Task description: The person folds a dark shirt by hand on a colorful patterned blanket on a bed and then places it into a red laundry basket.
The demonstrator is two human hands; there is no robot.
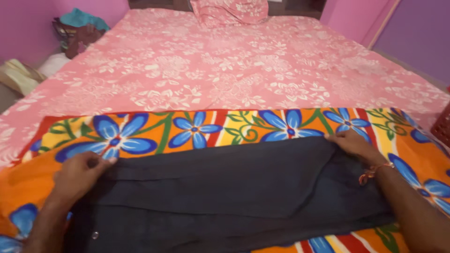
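Left hand (80,172): pinching the dark garment's (225,187) far left corner. Dark garment: spread flat across the orange flowered cloth (197,129) on the bed (243,70). Right hand (352,145): fingers closed on the garment's far right corner.

Two bare hands show, the left hand (79,174) and the right hand (352,145), with one orange thread bracelet (375,171) on the right wrist, and between them lies one dark navy cloth garment (225,192) bearing one small round metal stud (95,234). There is one orange cotton sheet printed with big blue flowers (197,129), one pink bedsheet with a white floral print (234,70), and one matching pink floral pillow (229,11). At the edges sit one heap of teal and maroon clothes (79,30), one pale cream bundle (18,75) and one red latticed plastic crate (443,126).
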